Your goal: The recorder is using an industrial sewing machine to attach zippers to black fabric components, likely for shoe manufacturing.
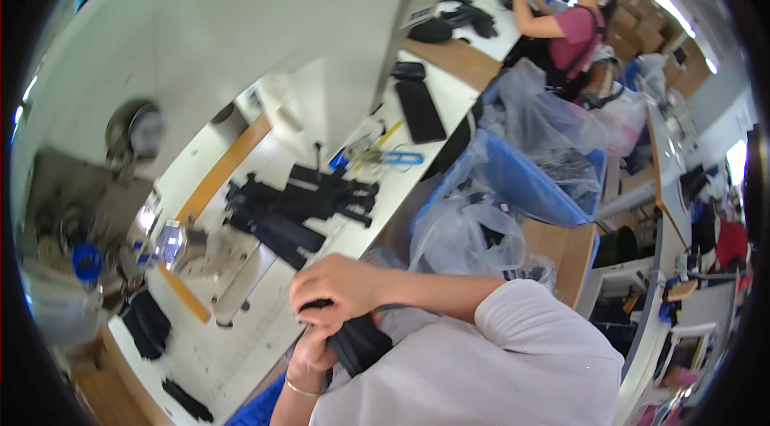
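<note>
Close against my white shirt, both hands grip a black fabric piece (361,343). My right hand (338,291) curls over its upper end, fingers wrapped round a dark fold. Below it, my left hand (314,351), with a thin bracelet at the wrist, closes on the same piece from underneath; some of its fingers are hidden. Just beyond my hands, a pile of black fabric strips (301,205) lies on the white sewing table (265,346). A sewing machine (233,49) stands over that table, its large pale body filling the upper left.
A blue-handled tool (401,158) and a black phone-like slab (420,111) lie farther along the table. More black pieces (146,323) rest at the left. To the right are blue bins (537,185) with clear plastic bags (469,233). A co-worker (573,25) works at the far table.
</note>
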Demonstrator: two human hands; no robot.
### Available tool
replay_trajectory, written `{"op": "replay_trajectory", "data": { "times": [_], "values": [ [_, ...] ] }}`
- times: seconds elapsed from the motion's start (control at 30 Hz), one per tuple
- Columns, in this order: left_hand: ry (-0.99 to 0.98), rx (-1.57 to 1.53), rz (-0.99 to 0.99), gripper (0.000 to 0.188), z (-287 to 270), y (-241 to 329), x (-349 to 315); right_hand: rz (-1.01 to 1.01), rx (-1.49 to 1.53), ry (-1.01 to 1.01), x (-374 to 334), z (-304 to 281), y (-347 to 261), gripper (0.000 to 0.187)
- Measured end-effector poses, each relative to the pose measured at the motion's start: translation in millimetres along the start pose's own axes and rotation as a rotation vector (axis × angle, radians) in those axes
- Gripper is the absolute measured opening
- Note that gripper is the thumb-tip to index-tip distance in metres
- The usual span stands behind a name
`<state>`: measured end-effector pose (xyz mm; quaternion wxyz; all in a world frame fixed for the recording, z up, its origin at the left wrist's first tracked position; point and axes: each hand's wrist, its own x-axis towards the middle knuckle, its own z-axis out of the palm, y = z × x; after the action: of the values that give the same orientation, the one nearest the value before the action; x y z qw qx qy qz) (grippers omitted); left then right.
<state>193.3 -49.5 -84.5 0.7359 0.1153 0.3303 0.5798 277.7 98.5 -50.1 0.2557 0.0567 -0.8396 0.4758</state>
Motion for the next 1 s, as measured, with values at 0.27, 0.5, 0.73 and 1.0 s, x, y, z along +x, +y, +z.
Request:
{"op": "replay_trajectory", "data": {
  "times": [0.27, 0.5, 0.73, 1.0],
  "values": [
    [-0.036, -0.071, 0.174, 0.048, 18, 27, 28, -0.008, -0.079, -0.068, 29, -32, 3, 0.016],
    [0.043, -0.006, 0.059, 0.035, -5, 27, 21, 0.435, -0.070, 0.791, -1, -78, 41, 0.021],
    [0.087, 0.089, 0.147, 0.031, -2, 16, 13, 0.579, -1.086, 0.795, -15, -154, 126, 0.022],
    [0.143, 0.069, 0.312, 0.033, 7, 11, 0, 0.400, -0.425, 1.192, 5, -155, 115, 0.007]
  ]
}}
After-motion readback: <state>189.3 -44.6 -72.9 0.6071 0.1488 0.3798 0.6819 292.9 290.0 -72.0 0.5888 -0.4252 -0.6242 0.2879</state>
